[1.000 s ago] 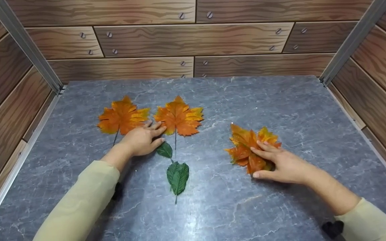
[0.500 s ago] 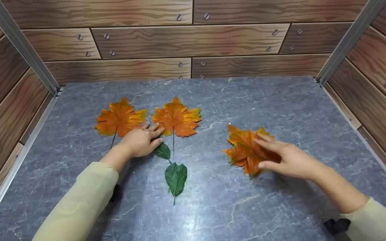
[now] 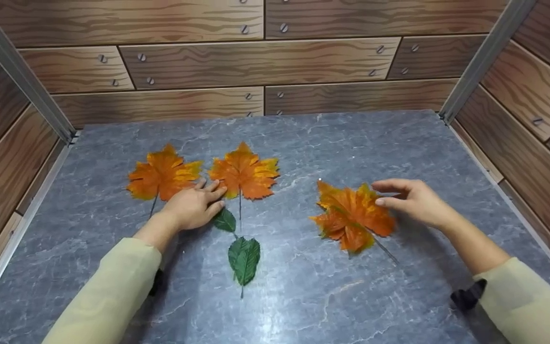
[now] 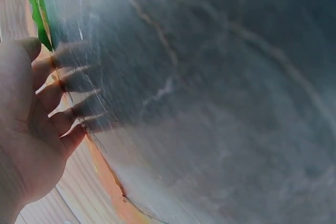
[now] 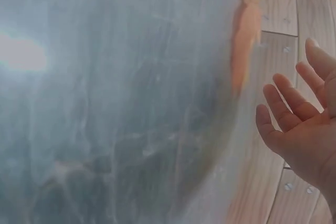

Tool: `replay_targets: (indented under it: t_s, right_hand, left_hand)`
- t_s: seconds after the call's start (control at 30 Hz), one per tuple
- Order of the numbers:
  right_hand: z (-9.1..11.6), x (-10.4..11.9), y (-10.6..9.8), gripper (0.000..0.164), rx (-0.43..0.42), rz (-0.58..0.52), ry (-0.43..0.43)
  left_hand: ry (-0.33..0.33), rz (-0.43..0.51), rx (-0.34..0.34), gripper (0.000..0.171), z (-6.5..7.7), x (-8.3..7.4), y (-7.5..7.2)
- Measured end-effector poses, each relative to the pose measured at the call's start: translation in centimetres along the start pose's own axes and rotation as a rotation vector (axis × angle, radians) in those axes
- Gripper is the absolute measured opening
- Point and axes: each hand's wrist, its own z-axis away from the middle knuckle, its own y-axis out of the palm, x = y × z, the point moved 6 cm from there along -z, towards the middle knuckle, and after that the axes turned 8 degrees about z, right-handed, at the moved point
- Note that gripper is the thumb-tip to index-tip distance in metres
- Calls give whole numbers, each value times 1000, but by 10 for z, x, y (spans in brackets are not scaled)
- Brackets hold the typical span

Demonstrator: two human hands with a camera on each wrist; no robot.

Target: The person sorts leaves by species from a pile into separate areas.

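Observation:
Two orange maple leaves lie flat side by side, the left leaf (image 3: pixel 163 174) and the middle leaf (image 3: pixel 246 174), stems toward me. My left hand (image 3: pixel 191 208) rests between them, its fingertips on the near edge of the middle leaf and its thumb at a small green leaf (image 3: pixel 225 220). Further right is an orange maple leaf (image 3: pixel 351 212) with folded, overlapping lobes, its stem pointing to the lower right. Beside its upper right edge hovers my right hand (image 3: pixel 418 200), fingers loosely bent. In the right wrist view, nothing is in that right hand (image 5: pixel 307 119).
A pair of overlapping green leaves (image 3: pixel 245 260) lies below the middle maple leaf, joined to the small green one. The grey marbled table (image 3: pixel 294 296) is bordered by wood-patterned walls (image 3: pixel 189 64) and metal corner posts (image 3: pixel 485 62).
My right hand has come off the right maple leaf and moved up and to the right, uncovering its stem. My left hand has stayed in place. The view has shifted slightly.

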Motion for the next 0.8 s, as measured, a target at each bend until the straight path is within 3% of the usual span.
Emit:
replay_targets:
  t_s: [0.13, 0.37, 0.6, 0.8]
  right_hand:
    - [-9, -10, 9, 56, 49, -50, 4]
    - [-15, -16, 23, 73, 175, 39, -3]
    - [-16, -9, 32, 82, 173, 210, -56]
    - [-14, -4, 38, 70, 164, 250, -59]
  left_hand:
    - [8, -1, -5, 58, -1, 0, 2]
    - [8, -1, -3, 58, -2, -2, 4]
    - [2, 4, -12, 59, 0, -1, 2]
    - [-15, 16, -9, 58, 1, 1, 2]
